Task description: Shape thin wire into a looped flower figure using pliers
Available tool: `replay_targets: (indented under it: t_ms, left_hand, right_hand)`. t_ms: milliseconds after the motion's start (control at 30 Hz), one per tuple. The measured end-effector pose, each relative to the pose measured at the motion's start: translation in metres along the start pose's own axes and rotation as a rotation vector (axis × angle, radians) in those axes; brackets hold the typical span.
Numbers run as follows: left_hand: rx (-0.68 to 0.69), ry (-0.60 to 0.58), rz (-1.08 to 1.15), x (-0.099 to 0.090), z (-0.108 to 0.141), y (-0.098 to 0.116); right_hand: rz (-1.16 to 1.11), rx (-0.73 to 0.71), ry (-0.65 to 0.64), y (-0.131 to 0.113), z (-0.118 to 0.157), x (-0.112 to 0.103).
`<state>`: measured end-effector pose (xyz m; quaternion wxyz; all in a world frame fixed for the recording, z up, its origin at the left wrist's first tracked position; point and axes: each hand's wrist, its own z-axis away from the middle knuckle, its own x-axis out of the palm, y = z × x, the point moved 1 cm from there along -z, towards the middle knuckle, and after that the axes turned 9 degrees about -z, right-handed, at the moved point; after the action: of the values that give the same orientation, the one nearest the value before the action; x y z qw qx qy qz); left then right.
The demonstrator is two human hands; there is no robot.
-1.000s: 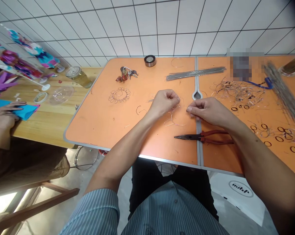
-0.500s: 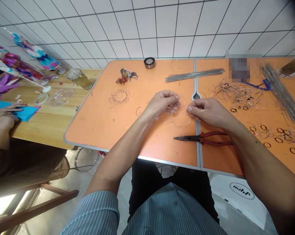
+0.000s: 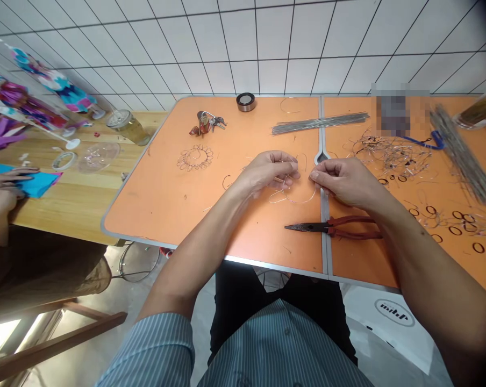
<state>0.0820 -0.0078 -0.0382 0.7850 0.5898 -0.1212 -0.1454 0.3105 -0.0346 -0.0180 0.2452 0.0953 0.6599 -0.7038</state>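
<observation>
Head camera, then: what lies nearest on the table?

— Red-handled needle-nose pliers [image 3: 313, 228], resting on the orange folding table [image 3: 146, 204] just below the hands, tips pointing left.

And the hands?

— Both are narrow, pinching. The left hand [image 3: 265, 173] and the right hand [image 3: 345, 181] meet at the fingertips on a thin bent metal wire loop [image 3: 297, 201], though fingers hide the exact grip points.

Where does that loop lie from them?

— Between them and sagging toward the wearer, its long axis running left to right. Its lower arc ends closest to the right hand, while the left hand sits over its other end.

Further out?

— To the left, a flower-shaped wire coil [image 3: 194, 158]. Beyond the hands, a bundle of straight steel rods [image 3: 319, 122]. To the right, a tangle of wire scraps [image 3: 392, 156] and small dark wire rings [image 3: 455, 230].

Anyone else?

— A co-worker's hand [image 3: 3, 184], far left, rests on blue paper [image 3: 37, 185].
</observation>
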Motion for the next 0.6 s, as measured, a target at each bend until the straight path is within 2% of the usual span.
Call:
replay_targets:
  t_ms: [167,400,600]
  left_hand:
    - [-0.019,-0.024,-0.011,0.0005,0.0004,0.0001]
    - [-0.036,-0.008,-0.027,0.0006,-0.0026,-0.0018]
    - [-0.032,0.011,-0.077,0.0023,0.0004,0.0002]
  right_hand:
    - [-0.008,0.017,0.016,-0.0055,0.0023,0.0001]
    - [-0.019,-0.007,0.047,-0.0012,0.0014,-0.0032]
    - [0.02,-0.05,0.012,0.0009,0.0002,-0.0036]
